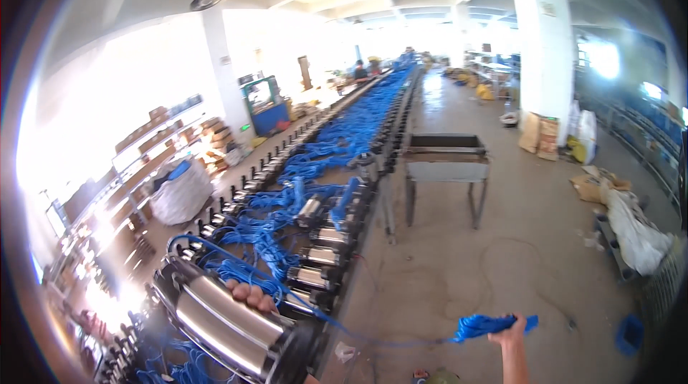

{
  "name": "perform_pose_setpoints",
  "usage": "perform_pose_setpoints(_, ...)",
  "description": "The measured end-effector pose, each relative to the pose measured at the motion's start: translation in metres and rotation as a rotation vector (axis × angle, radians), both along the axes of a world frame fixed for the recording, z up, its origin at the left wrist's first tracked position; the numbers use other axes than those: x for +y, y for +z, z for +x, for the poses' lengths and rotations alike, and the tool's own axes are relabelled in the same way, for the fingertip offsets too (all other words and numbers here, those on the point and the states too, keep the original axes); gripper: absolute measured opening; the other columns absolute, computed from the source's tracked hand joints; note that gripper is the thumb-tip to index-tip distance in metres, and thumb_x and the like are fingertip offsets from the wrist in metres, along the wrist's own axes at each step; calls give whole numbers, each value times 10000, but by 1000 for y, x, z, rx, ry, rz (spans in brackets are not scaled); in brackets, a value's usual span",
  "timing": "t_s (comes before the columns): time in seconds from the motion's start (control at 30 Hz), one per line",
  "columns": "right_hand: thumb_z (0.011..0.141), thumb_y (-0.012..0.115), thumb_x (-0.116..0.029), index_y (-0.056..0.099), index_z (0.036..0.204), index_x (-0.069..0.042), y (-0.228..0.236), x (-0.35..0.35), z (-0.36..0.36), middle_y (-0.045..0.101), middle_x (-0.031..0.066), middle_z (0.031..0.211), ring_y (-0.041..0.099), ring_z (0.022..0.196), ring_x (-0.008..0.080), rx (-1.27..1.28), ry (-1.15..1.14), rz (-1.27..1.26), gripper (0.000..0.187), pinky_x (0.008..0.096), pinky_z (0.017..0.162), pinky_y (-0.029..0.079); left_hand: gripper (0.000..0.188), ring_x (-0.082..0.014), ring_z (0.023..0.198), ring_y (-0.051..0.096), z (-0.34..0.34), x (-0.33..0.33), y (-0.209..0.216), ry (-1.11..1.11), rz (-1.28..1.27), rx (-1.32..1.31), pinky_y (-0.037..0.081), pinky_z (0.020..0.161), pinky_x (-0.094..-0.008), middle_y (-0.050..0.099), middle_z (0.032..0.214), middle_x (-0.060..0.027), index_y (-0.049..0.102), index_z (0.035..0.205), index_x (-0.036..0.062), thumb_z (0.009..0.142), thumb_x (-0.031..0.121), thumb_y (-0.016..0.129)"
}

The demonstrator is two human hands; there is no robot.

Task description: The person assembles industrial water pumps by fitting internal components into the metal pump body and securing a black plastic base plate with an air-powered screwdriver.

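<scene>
A large shiny steel pump motor [233, 316], cylindrical with black ends, is held tilted at the lower left. The fingers of my left hand [252, 295] curl round its side; the rest of that hand is hidden behind it. A blue cable [340, 327] runs from the motor across to the right. Its bundled end [484, 327] is gripped in my right hand [510, 332], out over the floor beside the line.
A long conveyor line [358, 258] stretches away, carrying several similar motors [309, 276] and heaps of blue cable [344, 130]. Right of it stands a grey metal table [446, 169]. White sacks [634, 230], a pillar [541, 47] and a blue container [629, 335] are farther right.
</scene>
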State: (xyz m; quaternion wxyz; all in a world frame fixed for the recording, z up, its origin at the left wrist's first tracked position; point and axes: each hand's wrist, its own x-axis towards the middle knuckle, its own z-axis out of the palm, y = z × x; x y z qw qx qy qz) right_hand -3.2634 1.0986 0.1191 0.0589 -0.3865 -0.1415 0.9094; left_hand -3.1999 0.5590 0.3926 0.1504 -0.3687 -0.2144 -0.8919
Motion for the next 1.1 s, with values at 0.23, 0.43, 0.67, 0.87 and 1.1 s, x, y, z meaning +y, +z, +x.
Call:
perform_pose_setpoints(0.23,870,698,-277,617,1005,-71,199,-177,-314,625,-5,814,619,769,126,759,781,-775,259,321,782,501,414,-299,1080,623,-100,-67,35,437,-51,67,509,953,-448,664,1179,-151,537,1326,34,1101,360,418)
perform_pose_setpoints(0.43,888,716,-262,593,974,-99,177,-339,-492,618,29,805,616,700,170,582,1050,-83,221,385,705,530,628,-341,1161,615,-207,-136,-78,515,87,-79,482,1035,-497,629,1262,-211,489,1383,-3,944,397,694)
perform_pose_setpoints(0.67,923,680,-193,603,903,-12,129,-485,-673,655,98,795,656,707,246,280,1457,59,198,392,675,581,996,-379,1076,674,-380,-178,-177,770,419,-408,577,927,-529,609,1270,-250,449,1467,83,849,863,490)
perform_pose_setpoints(0.87,864,698,-145,613,1103,33,194,-563,-785,670,115,890,676,706,209,680,1541,301,310,356,678,598,1021,-388,1048,683,-468,-215,-164,889,502,-599,583,924,-518,640,1207,-243,449,1448,57,846,881,450)
perform_pose_setpoints(1.1,823,744,-162,530,1202,-37,204,-677,-900,719,120,884,724,772,277,1452,763,1256,453,391,706,562,1068,-388,1227,592,-582,-279,-139,876,200,-372,495,1065,-527,562,1353,-241,420,1464,6,840,871,479)
